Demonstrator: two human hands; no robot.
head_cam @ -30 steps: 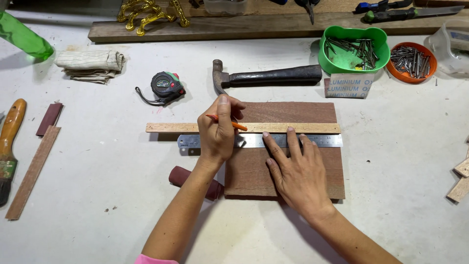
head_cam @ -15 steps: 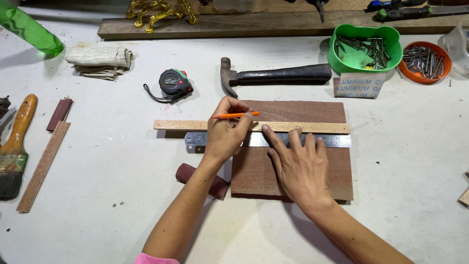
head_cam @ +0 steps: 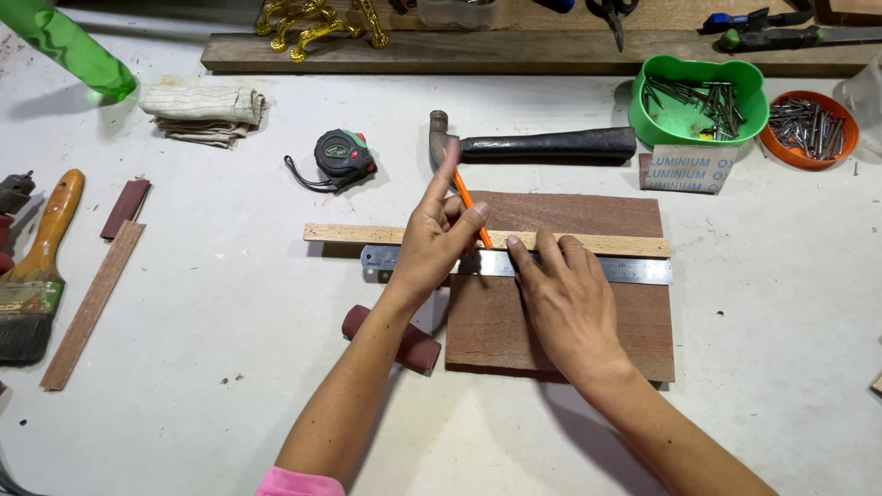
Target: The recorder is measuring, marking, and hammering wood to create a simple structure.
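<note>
Left hand (head_cam: 439, 241) fingers pinch the light, stiff pencil (head_cam: 472, 219) near its tip, while right hand (head_cam: 568, 308) fingers lie spread flat just beside it, pinning the thin, probably slippery ruler (head_cam: 634, 270) to the board (head_cam: 570, 321).

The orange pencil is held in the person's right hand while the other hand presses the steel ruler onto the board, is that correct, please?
Not quite: the head view shows the orange pencil in the left hand; the right hand presses the steel ruler onto the board.
</note>
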